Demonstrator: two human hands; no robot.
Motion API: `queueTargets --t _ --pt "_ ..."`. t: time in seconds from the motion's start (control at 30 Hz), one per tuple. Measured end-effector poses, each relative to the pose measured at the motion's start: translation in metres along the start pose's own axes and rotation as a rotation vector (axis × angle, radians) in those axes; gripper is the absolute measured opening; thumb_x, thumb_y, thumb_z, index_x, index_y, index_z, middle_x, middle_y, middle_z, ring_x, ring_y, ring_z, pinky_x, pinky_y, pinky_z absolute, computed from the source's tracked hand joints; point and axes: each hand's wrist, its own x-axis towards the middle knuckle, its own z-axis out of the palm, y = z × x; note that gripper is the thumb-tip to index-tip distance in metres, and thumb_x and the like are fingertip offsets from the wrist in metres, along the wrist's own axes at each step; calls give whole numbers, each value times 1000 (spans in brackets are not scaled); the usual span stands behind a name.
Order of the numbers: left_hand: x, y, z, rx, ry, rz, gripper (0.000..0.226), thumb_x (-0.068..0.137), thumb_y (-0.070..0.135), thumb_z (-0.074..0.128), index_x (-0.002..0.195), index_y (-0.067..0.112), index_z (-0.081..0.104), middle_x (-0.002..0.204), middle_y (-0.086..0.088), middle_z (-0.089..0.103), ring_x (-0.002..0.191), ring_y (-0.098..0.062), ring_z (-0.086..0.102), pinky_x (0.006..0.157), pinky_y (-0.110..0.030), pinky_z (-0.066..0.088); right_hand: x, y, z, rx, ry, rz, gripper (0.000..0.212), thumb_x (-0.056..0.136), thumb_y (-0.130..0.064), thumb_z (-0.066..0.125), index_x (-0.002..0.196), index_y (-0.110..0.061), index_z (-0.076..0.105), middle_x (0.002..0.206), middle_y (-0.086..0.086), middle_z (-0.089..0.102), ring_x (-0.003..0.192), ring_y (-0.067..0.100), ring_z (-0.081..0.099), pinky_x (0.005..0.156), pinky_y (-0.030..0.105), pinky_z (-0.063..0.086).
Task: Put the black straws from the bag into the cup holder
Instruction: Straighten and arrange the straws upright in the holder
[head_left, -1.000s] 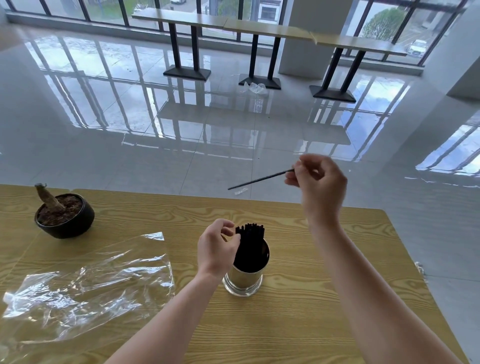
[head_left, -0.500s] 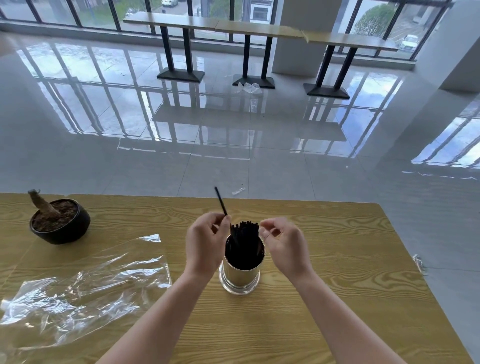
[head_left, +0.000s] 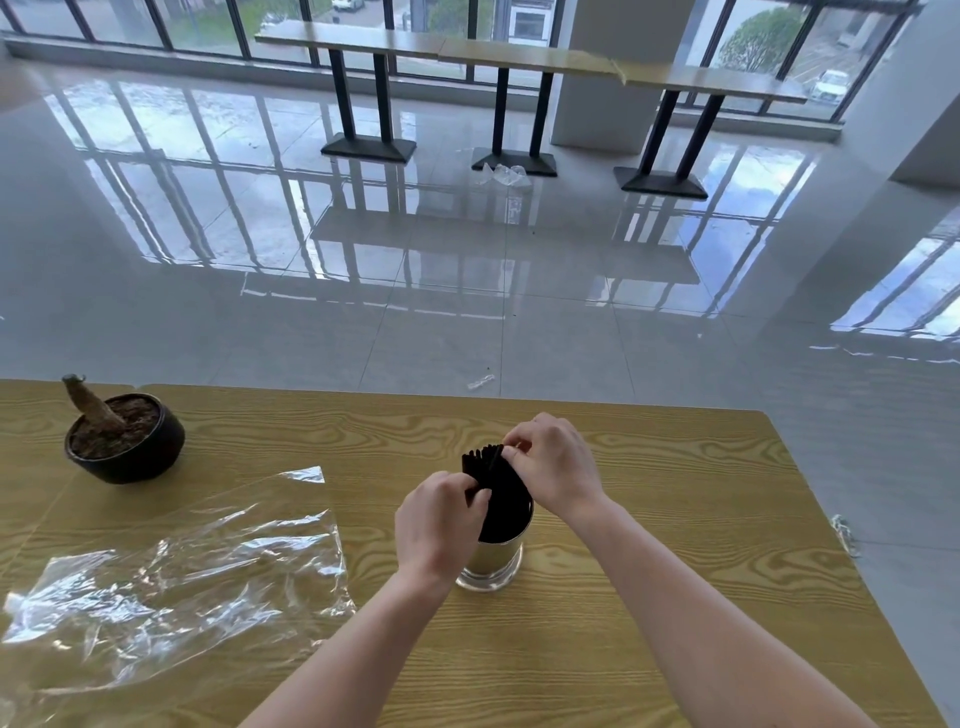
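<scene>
Both hands now closing in on the black straws (head_left: 496, 493), loose straw no longer sticking up, right hand (head_left: 553, 462) fingertips pinching the straw tops, left hand (head_left: 439, 525) fingers curling around the bundle's side, straws standing in the metal cup holder (head_left: 491, 558), empty clear bag (head_left: 176, 577) lying on the wooden table (head_left: 649, 519) well left.

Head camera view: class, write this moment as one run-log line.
left hand: on straws | right hand: pinching straw tops | straws: in cup holder | bag: flat on table

bright window daylight, glare on floor (head_left: 467, 249), wide-angle edge distortion
</scene>
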Motion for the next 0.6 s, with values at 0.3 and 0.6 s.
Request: queueTargets --t 0.3,0.6 --pt "4 0 1 -11 70 -38 25 85 48 64 72 28 57 69 12 61 60 -15 52 52 -28 34 4 -2 -4 77 23 -91 5 90 -18 71 88 -16 76 90 -4 67 92 17 59 76 24 41" --pt "5 -2 0 -120 45 -117 30 82 54 69 83 26 58 77 9 64 71 -19 62 65 -37 55 8 -12 -24 107 109 -186 4 91 -14 71 89 -12 74 85 -6 64 82 11 54 70 16 35"
